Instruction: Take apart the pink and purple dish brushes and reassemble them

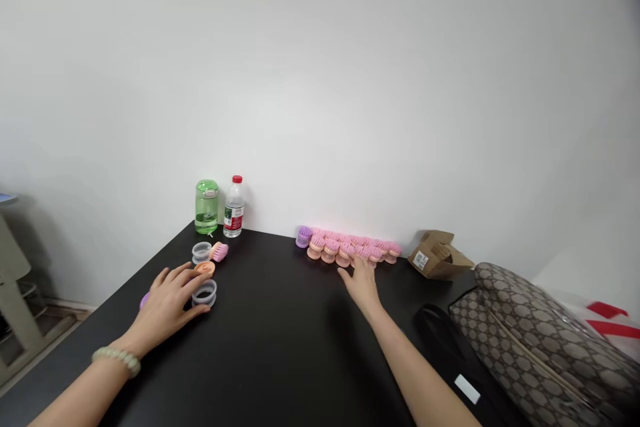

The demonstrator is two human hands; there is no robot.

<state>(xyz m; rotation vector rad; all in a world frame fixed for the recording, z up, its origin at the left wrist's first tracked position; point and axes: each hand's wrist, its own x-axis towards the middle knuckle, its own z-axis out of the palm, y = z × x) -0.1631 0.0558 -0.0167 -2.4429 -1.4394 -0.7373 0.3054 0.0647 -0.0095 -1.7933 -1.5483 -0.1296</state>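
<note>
My left hand (170,297) is open, fingers spread, over small parts at the left of the black table. Beside its fingers are an orange round piece (205,269) and a clear ring (204,294). A purple piece (145,300) shows partly behind the hand. Just beyond lie another clear ring (202,252) and a tipped pink-bristled brush (219,252). My right hand (362,283) reaches to the front row of pink round brushes (330,249), thumb apart from the fingers. Its fingertips overlap the brushes; contact is partly hidden. A purple brush (303,236) stands at the rows' left end.
A green bottle (207,207) and a clear bottle with a red cap (233,208) stand near the back left edge. An open cardboard box (440,255) sits right of the brushes. A patterned bag (540,340) fills the right side. A white wall rises behind the table.
</note>
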